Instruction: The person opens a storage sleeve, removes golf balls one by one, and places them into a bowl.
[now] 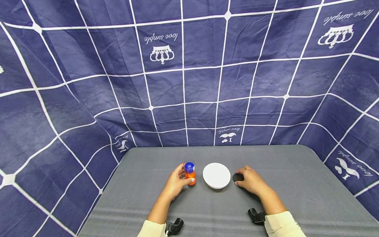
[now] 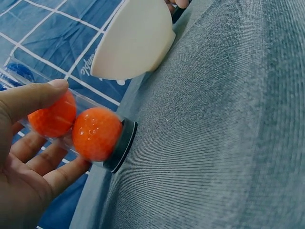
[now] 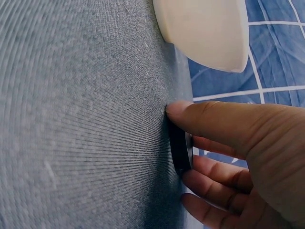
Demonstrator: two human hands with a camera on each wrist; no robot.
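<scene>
My left hand [image 1: 174, 183] grips a clear tube [image 1: 190, 173] standing upright, left of the white bowl. Two orange balls [image 2: 97, 134] sit low in the tube with a blue ball [image 2: 20, 71] above them, and a black cap [image 2: 122, 147] closes its bottom end. Thumb and fingers wrap the tube from opposite sides. On the other side of the bowl, my right hand [image 1: 252, 181] pinches a flat round black lid [image 3: 180, 145] by its edges, low at the grey cloth. Part of the lid is hidden by the fingers.
Between the hands stands a white bowl [image 1: 216, 176], its inside showing no contents. Grey cloth [image 1: 213, 210] covers the tabletop. A blue curtain with white lines [image 1: 204, 85] hangs behind and along both sides. Black wrist mounts [image 1: 256, 216] sit near the cuffs.
</scene>
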